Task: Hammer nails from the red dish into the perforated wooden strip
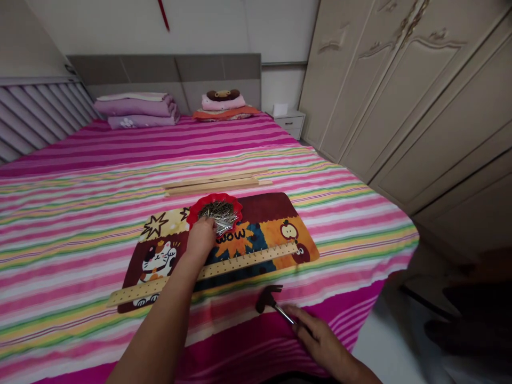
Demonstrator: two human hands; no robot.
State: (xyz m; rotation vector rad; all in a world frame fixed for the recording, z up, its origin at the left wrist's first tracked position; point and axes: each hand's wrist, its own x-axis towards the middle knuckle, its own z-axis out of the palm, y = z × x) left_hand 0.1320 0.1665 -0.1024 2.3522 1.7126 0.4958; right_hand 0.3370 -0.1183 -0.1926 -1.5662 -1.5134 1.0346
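My left hand reaches over the near rim of a red scalloped bowl, its fingers curled down at the heap of nails inside. Whatever lies between those fingertips is hidden. Dark bronze-coloured nails lie towards the back of the heap and silvery ones at the front. Low on the right, my right hand is closed around the handle of a claw hammer, its dark head pointing left. Between the hands runs a long wooden strip, passing under my left forearm. Nails stand upright along its right part; holes show at its left end.
Beneath the bowl and strip lies a printed mat on a bed with a striped sheet. Several bare wooden strips lie behind the bowl. Folded bedding sits by the headboard. A wardrobe stands right.
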